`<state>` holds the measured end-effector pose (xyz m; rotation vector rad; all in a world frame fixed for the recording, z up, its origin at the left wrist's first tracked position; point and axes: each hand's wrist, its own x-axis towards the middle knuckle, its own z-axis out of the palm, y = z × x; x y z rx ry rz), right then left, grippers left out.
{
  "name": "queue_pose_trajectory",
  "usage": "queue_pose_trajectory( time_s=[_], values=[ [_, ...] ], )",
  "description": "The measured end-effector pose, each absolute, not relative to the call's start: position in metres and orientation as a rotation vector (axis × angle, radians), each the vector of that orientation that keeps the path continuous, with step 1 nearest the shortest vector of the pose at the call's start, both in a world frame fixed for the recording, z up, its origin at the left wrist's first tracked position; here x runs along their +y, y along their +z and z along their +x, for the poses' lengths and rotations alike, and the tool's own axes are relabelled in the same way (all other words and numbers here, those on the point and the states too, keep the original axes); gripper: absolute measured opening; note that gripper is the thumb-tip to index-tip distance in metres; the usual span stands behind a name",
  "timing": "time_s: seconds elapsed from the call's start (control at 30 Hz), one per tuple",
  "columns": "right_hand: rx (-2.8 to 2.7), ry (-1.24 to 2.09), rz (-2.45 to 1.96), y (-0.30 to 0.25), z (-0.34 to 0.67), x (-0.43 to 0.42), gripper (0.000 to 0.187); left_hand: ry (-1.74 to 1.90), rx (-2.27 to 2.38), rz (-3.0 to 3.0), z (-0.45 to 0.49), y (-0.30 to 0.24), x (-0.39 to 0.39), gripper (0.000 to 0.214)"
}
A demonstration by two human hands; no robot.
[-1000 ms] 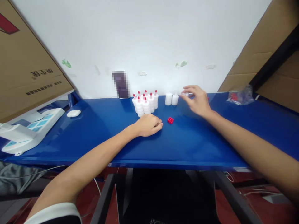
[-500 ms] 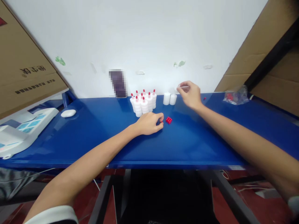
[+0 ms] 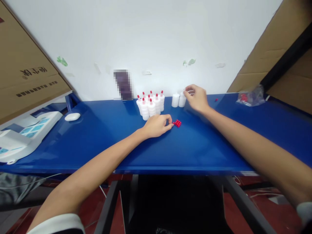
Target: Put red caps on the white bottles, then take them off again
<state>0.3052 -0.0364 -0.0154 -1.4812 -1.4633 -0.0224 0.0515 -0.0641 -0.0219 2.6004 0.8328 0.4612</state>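
On the blue table (image 3: pixel 97 143) my left hand (image 3: pixel 157 125) rests with curled fingers, its fingertips touching a small cluster of red caps (image 3: pixel 177 123). My right hand (image 3: pixel 196 97) is closed round a small white bottle near the wall, beside two uncapped white bottles (image 3: pixel 178 100). A group of several white bottles with red caps (image 3: pixel 150 104) stands just behind my left hand. What lies under the left fingertips is too small to make out.
A white mouse (image 3: pixel 72 116) and a white device with blue buttons (image 3: pixel 23 135) lie at the left. Cardboard boxes (image 3: pixel 26 68) lean at both sides. A clear bag of red caps (image 3: pixel 251 96) sits at the right rear, and one loose red cap (image 3: pixel 216 100) lies near it.
My left hand slid right until its fingertips reached the red caps. My right hand drew back toward the two uncapped bottles, closing on a white bottle.
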Motion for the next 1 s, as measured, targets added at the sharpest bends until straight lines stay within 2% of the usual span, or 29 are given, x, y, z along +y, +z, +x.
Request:
queue_pose_trajectory(
  time_s=[1.0],
  values=[
    [-1.469, -0.074, -1.444, -0.03, 0.317, -0.038, 0.026, 0.477, 0.718, 2.604, 0.048, -0.025, -0.059, 0.019]
  ],
)
